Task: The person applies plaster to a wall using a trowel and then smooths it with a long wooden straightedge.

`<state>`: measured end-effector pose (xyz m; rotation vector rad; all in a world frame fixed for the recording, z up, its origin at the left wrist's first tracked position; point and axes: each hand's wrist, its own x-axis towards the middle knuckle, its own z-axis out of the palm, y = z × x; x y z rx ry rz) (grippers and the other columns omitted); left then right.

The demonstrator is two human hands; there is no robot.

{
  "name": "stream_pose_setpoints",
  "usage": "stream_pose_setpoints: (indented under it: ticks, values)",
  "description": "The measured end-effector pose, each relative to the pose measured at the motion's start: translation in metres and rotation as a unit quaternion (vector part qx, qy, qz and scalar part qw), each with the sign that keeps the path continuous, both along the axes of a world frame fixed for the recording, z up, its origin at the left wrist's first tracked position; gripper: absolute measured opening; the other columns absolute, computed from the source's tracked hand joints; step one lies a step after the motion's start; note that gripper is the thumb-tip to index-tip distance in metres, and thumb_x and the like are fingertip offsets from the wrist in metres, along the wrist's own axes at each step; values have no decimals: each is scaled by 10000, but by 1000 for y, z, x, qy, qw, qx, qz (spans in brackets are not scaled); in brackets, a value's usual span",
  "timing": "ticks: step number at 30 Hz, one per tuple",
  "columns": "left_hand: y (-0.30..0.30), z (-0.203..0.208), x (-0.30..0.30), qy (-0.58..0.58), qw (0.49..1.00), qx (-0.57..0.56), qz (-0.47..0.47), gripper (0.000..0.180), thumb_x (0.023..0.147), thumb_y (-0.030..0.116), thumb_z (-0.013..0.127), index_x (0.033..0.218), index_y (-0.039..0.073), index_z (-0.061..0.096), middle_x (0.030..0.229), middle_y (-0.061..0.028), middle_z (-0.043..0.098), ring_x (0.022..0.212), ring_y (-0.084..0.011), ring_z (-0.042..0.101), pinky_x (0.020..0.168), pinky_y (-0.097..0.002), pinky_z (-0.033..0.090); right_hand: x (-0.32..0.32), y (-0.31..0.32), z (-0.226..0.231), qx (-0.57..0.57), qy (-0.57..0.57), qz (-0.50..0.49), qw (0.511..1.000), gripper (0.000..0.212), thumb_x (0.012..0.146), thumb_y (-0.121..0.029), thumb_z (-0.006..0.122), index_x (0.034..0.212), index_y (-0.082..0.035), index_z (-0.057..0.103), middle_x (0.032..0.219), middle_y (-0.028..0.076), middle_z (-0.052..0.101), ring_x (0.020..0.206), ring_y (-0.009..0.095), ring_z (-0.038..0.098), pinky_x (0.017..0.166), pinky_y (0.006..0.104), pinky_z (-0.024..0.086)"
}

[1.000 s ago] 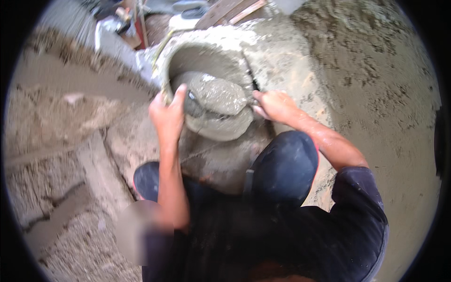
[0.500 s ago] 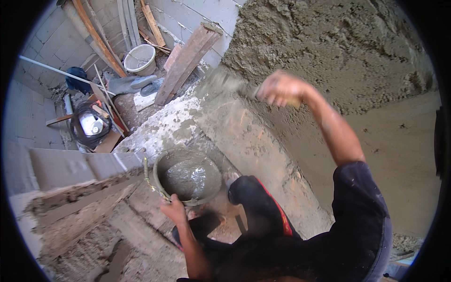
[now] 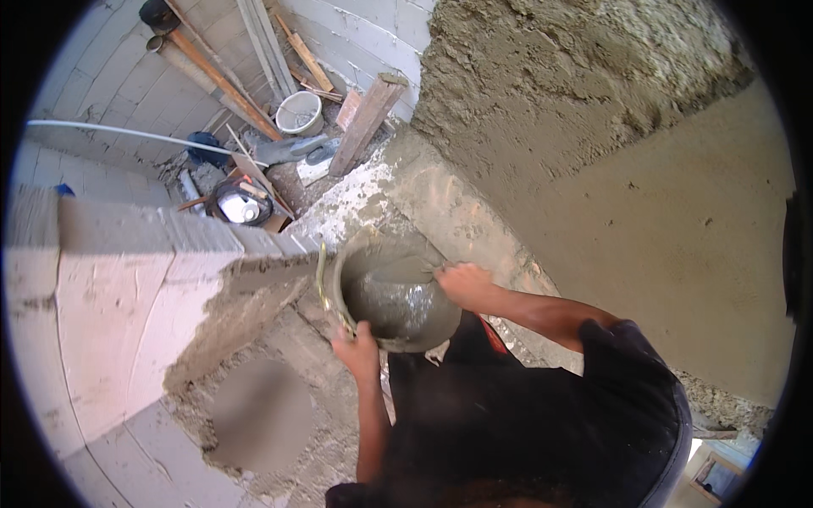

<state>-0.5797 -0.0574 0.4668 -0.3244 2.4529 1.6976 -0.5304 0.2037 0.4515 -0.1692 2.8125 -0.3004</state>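
- Fingers, right hand: curled tight round the trowel, whose grip they mostly hide from me.
- Fingers, left hand: pinching the bucket at its near left rim; I judge this steadies it against the blade.
- Trowel: blade coated grey, inside the bucket toward its right side, above the mortar.
- Mortar: wet, shiny, lying in the bucket.
- Bucket: close before the body, I take it so that both arms reach with little stretch. Whether it tilts, I cannot settle.
- Handle: yellowish, outside the left rim, which seems to leave the mouth free.
- Ledge: crusted surface beyond the bucket.
- Coat: grey, to the right; smooth lower down, rough above. Floor or wall, I cannot tell.
- Room: pale block wall; in the far corner a white pail and a plank; pipe crossing at left.
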Motion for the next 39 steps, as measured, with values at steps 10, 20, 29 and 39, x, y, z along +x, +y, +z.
stream_pose_setpoints:
  ticks: [10,20,29,39]
  values:
    - [19,88,-23,104,990,61,-78,112,816,57,635,850,-50,638,668,-37,590,635,-102,503,579,-324,449,-22,-11,67,-13,-80,-36,996,261,893,-257,645,1048,-48,662,935,185,709,911,374,704,768,488,566]
    - [-34,98,-21,49,997,57,7,77,826,52,634,862,-15,647,661,31,546,615,-75,481,551,-282,409,-9,-55,58,-165,-115,-6,980,348,904,-347,671,1108,-65,657,835,223,690,891,443,669,798,527,529]
    - [-57,45,-26,33,993,44,103,113,816,58,648,879,-34,668,709,-23,606,606,-117,541,546,-313,434,-50,-31,104,-171,13,27,985,275,886,-279,692,1042,-63,620,958,172,681,829,394,678,727,489,558]
    - [-21,-7,-35,69,983,-17,168,104,803,41,644,795,38,540,592,6,506,413,-92,457,352,-280,342,-235,288,110,-261,-129,-400,869,284,976,-282,634,953,-2,678,681,67,623,533,127,543,446,308,466]
